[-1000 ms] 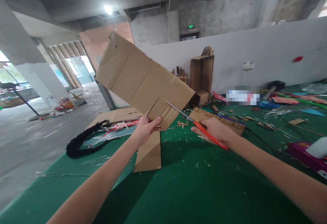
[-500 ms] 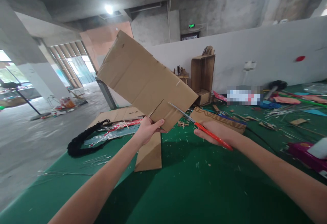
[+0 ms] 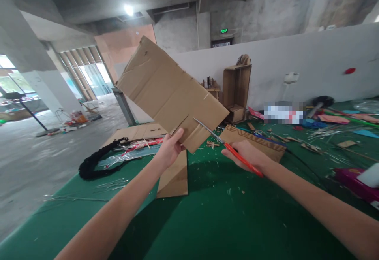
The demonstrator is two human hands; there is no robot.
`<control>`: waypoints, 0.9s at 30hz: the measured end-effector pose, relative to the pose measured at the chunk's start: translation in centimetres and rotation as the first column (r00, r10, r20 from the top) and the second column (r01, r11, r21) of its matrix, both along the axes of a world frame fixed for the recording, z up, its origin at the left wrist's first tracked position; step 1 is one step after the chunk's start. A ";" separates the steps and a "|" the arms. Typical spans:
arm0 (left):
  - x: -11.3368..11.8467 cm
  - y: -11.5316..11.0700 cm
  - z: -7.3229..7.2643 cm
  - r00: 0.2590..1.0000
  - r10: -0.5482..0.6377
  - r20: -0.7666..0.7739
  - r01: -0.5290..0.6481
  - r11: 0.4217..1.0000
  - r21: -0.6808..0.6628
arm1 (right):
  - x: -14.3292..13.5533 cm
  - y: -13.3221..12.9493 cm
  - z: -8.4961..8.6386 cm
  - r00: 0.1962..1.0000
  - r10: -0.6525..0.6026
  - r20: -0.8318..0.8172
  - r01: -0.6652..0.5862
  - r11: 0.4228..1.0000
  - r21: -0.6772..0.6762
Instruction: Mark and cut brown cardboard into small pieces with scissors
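Note:
A large brown cardboard sheet (image 3: 168, 90) is held up at a slant over the green table. My left hand (image 3: 171, 147) grips its lower edge, thumb on the near face, beside a dark slit cut in from that edge. My right hand (image 3: 244, 155) is closed round the red handles of a pair of scissors (image 3: 241, 160). The metal blades lie against the lower right part of the sheet, pointing up and left, with the tip a little right of the slit's inner end. Creases show on the flap between slit and blades.
Under the sheet lies a cardboard strip (image 3: 173, 183) on the green table (image 3: 237, 220). A black furry loop (image 3: 89, 165) and clear plastic packs lie left. Behind my right hand is another cardboard piece (image 3: 257, 141); a tall cardboard box (image 3: 237, 90) stands at the back.
My left thumb has shifted up and left along the flap, towards the slit. The creases on the flap show more plainly. My right hand and the scissors have moved slightly left.

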State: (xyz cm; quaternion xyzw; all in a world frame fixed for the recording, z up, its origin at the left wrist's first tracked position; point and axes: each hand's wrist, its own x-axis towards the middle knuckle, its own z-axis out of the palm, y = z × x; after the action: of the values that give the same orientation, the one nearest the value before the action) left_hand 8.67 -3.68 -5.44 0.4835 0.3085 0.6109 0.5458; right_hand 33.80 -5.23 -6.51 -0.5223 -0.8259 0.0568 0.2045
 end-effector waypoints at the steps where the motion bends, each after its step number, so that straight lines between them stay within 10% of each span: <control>1: 0.0 0.1 0.0 0.998 0.033 0.046 -0.032 0.999 -0.010 | -0.1 -0.1 0.0 1.000 0.001 -0.001 -0.001 1.000 -0.012; 13: 0.8 0.1 -0.5 0.997 0.081 0.001 -0.081 0.997 0.019 | 0.7 -0.1 0.1 0.981 0.176 0.081 -0.172 0.983 -0.061; 27: 1.0 0.0 -0.4 0.998 0.069 -0.002 -0.069 0.995 0.077 | 0.0 -0.5 -0.2 1.000 0.014 0.019 -0.014 1.000 -0.002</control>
State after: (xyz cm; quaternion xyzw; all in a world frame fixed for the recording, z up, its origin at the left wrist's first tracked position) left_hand 9.64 -3.68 -5.84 0.4947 0.3028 0.6395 0.5046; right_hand 33.80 -5.75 -6.66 -0.5171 -0.8315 0.0539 0.1957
